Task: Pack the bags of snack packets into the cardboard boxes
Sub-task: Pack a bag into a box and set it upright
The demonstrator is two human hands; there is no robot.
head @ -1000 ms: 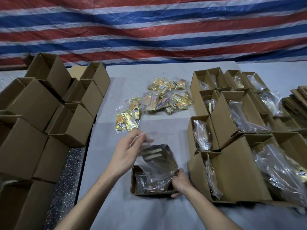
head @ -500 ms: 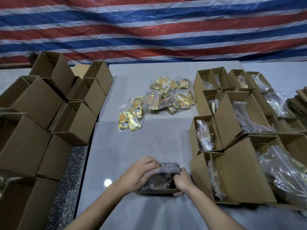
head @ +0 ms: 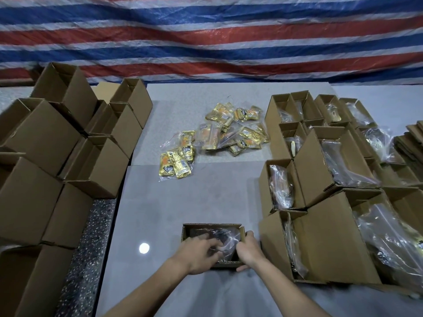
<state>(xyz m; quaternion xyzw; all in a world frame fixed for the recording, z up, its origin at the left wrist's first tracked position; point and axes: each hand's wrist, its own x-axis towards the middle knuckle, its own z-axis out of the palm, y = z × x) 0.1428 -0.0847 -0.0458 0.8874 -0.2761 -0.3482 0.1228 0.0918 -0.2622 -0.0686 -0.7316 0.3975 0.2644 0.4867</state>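
A small open cardboard box sits on the grey table in front of me. Inside it lies a clear plastic bag of snack packets, mostly dark in the box's shadow. My left hand is inside the box, pressing down on the bag with fingers spread. My right hand grips the box's right wall, thumb at the near edge. Farther back on the table lie two clear bags of gold snack packets, one small and one larger.
Empty open cardboard boxes are stacked along the left. Packed boxes with bags crowd the right, close to my right hand. Flat cardboard is piled at far right. A striped tarp hangs behind.
The bag, held above the box a second ago, has been pushed down into it. My left hand dropped into the box; my right hand stayed on the box's right side.
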